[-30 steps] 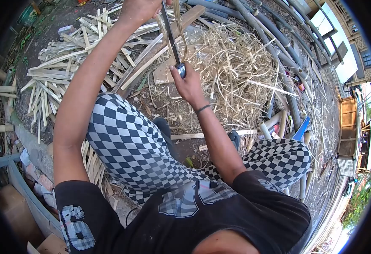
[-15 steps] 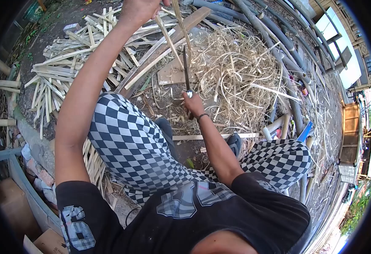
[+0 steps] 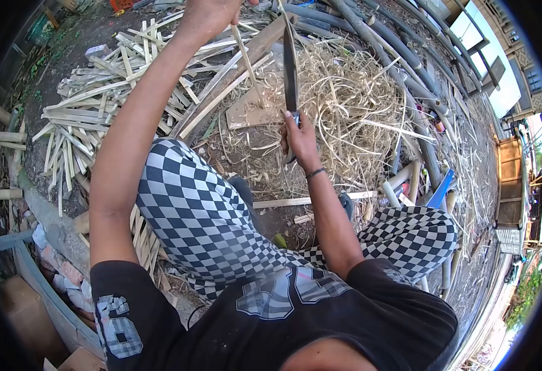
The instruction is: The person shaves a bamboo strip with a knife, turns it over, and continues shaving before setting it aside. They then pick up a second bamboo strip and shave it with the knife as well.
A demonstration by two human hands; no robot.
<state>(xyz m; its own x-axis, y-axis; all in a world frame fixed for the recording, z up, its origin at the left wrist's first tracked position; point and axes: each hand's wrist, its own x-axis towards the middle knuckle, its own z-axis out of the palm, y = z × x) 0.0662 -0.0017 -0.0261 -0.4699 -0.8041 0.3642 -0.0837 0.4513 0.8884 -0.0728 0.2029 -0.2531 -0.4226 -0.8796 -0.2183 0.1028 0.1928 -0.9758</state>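
My right hand (image 3: pixel 301 139) is wrapped around the handle of a long machete (image 3: pixel 290 68), its dark blade pointing up and away from me. The blade's broad face shows, and its tip lies near the top edge of the view. At the top left, my left hand (image 3: pixel 212 17) is closed around a narrow bamboo strip (image 3: pixel 246 59), partly cut off by the view's edge. This strip slants down, its lower end over a flat wooden board (image 3: pixel 243 117). Part of another pale strip (image 3: pixel 281 6) shows beside the blade tip.
A tangled heap of thin shavings (image 3: pixel 351 111) lies right of the board. Split bamboo sticks (image 3: pixel 88 105) are piled on the left. Long poles (image 3: pixel 395 46) lie at the upper right, and a blue object (image 3: pixel 440 190) stands by my right knee. A plank (image 3: pixel 246 59) leans behind the strip.
My right hand has moved up and slightly right with the machete, and the blade has turned to show more of its face. My left hand has shifted slightly right, still gripping the strip.
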